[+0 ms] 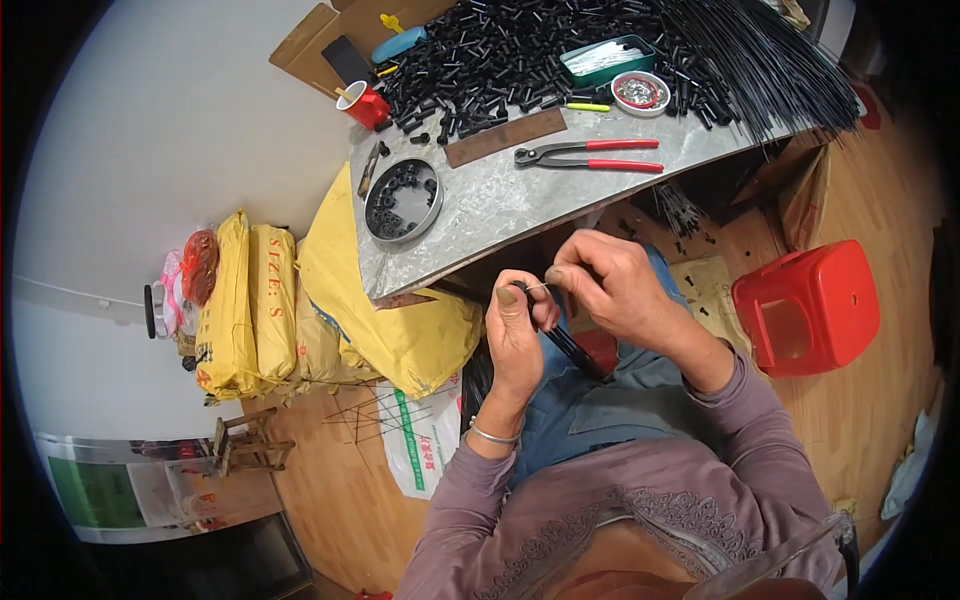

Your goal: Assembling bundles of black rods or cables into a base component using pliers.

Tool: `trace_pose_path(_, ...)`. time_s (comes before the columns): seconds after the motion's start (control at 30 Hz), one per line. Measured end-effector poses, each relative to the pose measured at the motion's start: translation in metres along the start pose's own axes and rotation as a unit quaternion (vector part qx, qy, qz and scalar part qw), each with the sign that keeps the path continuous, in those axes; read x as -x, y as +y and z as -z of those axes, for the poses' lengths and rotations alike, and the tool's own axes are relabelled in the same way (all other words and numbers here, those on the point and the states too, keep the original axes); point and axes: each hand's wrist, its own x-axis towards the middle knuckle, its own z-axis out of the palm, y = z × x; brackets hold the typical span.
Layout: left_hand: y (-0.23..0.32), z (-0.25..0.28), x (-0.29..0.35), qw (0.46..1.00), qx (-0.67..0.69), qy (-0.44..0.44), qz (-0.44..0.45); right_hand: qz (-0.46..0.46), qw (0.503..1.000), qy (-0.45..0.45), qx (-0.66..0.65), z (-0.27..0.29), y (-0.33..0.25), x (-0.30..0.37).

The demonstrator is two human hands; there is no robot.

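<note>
Above my lap, my left hand (516, 330) is wrapped round some thin black rods (570, 350) whose lower ends slant down toward my legs. Its thumb is raised beside their upper end. My right hand (620, 292) comes in from the right, thumb and forefinger pinching a short, thin, pale strand (539, 286) that runs across to the left fingers. Whether the strand is wire or a plastic tie is too small to tell. The fingers hide part of the rods' upper end. Both hands stay just in front of the table's near edge.
On the grey table (500, 210) lie red-handled pincers (590, 156), a brown flat bar (505, 137), a round tin (403, 200) of black pieces and a heap of black tubes (500, 50). A red mug (363, 105) stands left. A red stool (808, 308) is right; yellow sacks (272, 300) are left.
</note>
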Motion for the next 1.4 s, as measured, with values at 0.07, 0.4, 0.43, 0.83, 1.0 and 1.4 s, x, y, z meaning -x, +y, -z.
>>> trace_pose_path(0.07,0.0,-0.001,0.0,1.0,0.006,-0.006,0.003,0.075,0.994,0.005,0.073,0.003,0.002,-0.011)
trace_pose_path(0.4,-0.001,-0.005,-0.003,1.0,0.013,-0.022,0.003,-0.163,0.953,-0.133,-0.22,-0.002,0.028,-0.015)
trace_pose_path(0.43,-0.003,-0.006,-0.004,0.999,0.025,-0.026,0.002,-0.162,0.944,-0.121,-0.261,-0.005,0.034,-0.01)
trace_pose_path(0.83,0.0,-0.013,-0.004,1.0,-0.005,0.022,-0.015,0.049,0.933,0.079,0.347,0.063,0.098,-0.073)
trace_pose_path(1.0,0.0,-0.009,-0.005,0.998,-0.012,0.054,0.001,0.136,0.874,0.007,0.467,0.051,0.128,-0.091)
trace_pose_path(1.4,0.001,0.002,-0.012,0.995,-0.003,0.1,0.016,-0.085,0.985,-0.11,0.102,0.062,0.034,-0.042)
